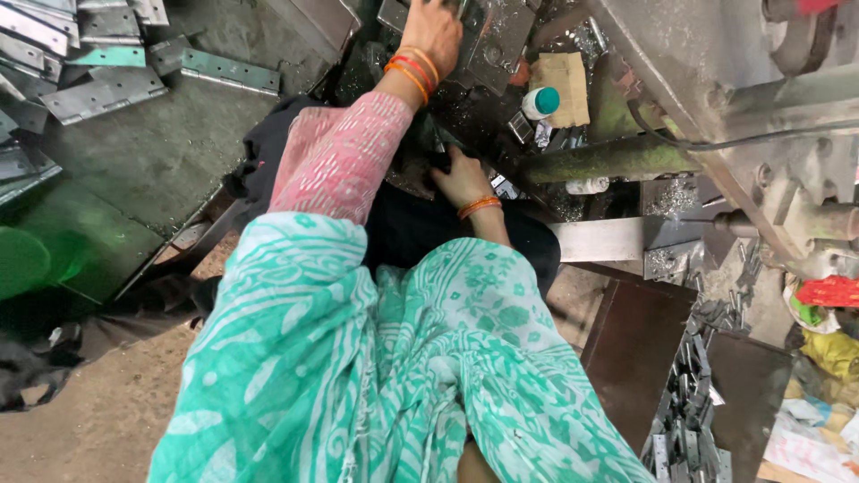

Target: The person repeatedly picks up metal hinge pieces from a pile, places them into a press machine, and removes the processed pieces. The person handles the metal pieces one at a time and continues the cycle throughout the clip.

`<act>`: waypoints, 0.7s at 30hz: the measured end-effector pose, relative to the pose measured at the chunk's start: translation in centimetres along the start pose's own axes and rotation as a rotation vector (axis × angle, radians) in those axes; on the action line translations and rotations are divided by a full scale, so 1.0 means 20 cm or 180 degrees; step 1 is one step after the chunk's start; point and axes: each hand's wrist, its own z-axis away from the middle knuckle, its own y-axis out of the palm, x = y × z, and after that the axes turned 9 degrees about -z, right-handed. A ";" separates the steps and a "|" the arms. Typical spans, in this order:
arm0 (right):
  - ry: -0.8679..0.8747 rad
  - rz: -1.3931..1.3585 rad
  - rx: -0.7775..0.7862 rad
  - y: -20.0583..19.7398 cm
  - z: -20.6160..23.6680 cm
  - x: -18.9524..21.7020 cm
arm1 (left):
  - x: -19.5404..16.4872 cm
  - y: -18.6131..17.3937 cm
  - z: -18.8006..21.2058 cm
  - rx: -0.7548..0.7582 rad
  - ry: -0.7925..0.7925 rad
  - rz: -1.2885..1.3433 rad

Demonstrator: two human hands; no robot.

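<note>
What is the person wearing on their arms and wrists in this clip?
The left arm wears a short pink sleeve with a fine white print; the right arm is bare. Orange and red bangles circle the left wrist, orange bangles the right. Both hands are bare, without gloves.

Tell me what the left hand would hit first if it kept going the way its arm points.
The left hand reaches up toward the picture's top, already on the dark metal plate. That plate probably comes first; depth beyond is unclear.
</note>
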 end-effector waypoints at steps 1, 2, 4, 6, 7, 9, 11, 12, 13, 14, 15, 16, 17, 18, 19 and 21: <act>-0.0004 0.0051 0.0023 -0.02 -0.01 0.01 | 0.01 -0.02 0.04 0.0089 0.0116 -0.0198; 0.0002 0.0101 0.0061 -0.04 -0.01 0.03 | 0.00 -0.04 0.11 0.0193 0.0233 -0.0389; -0.0022 0.0097 0.0078 -0.05 0.01 0.05 | 0.00 -0.06 0.23 0.0415 0.0465 -0.0527; -0.0095 0.0009 0.0037 -0.04 0.03 0.07 | 0.01 -0.04 0.32 0.0643 0.0673 -0.0416; -0.0065 -0.0005 0.0053 -0.04 0.04 0.07 | 0.00 -0.03 0.35 0.0334 0.0631 -0.0382; -0.0025 -0.0025 0.0060 -0.05 0.06 0.08 | -0.01 0.03 0.38 -0.0312 0.0533 -0.0322; -0.0017 -0.0006 0.0056 -0.05 0.06 0.08 | -0.02 0.08 0.37 -0.0545 0.0348 -0.0804; -0.0006 0.0013 0.0055 -0.05 0.06 0.08 | -0.03 0.10 0.36 -0.0662 0.0249 -0.1033; 0.0018 0.0005 0.0018 -0.04 0.06 0.07 | -0.03 0.10 0.35 -0.0558 0.0290 -0.0945; 0.0038 -0.0003 -0.0021 -0.04 0.06 0.06 | -0.04 0.10 0.33 -0.0457 0.0328 -0.0859; 0.0063 -0.0010 -0.0055 -0.03 0.06 0.05 | -0.04 0.10 0.32 -0.0351 0.0367 -0.0768; -0.0076 -0.0113 -0.0094 -0.03 0.05 0.04 | -0.05 0.10 0.31 -0.0477 0.0377 -0.0682; -0.0211 -0.0215 -0.0129 -0.03 0.05 0.02 | -0.05 0.08 0.32 -0.0600 0.0389 -0.0592; -0.0351 -0.0320 -0.0170 -0.03 0.04 0.00 | -0.04 0.05 0.32 -0.0727 0.0400 -0.0509; -0.0401 -0.0380 -0.0186 -0.04 0.03 -0.02 | -0.03 0.02 0.33 -0.0921 0.0405 -0.0210; -0.0489 -0.0502 -0.0192 -0.07 0.01 -0.05 | 0.01 -0.05 0.36 -0.1280 0.0410 0.0401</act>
